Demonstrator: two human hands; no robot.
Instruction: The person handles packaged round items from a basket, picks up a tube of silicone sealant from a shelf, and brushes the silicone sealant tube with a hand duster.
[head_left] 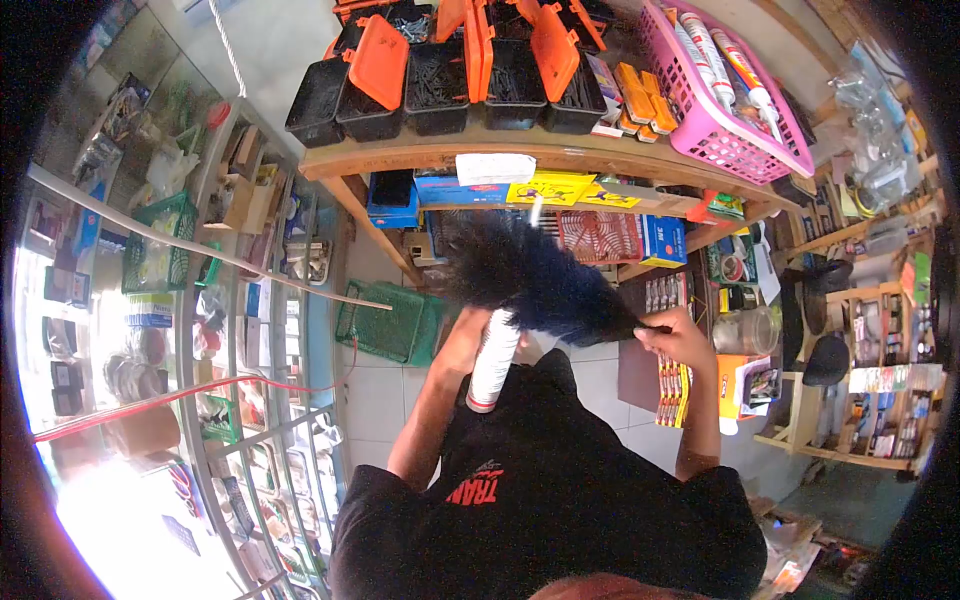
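In my left hand (464,342) is a white sealant cartridge (489,372), held upright in front of my black shirt. Its pale nozzle (537,209) pokes out above the dark feathers. My right hand (676,338) is closed on the thin end of a dark, fluffy feather duster (540,270). The duster's feathers lie across the upper part of the cartridge and hide it there. Some fingers of my left hand are hidden behind the cartridge.
Ahead stands a wooden shelf (420,157) bearing black bins (437,105) with orange lids. A pink basket (741,150) on it holds more cartridges. Green baskets (385,325) rest low at the left. A red cord (230,381) crosses the glass case, and a yellow-black stack (674,393) stands right.
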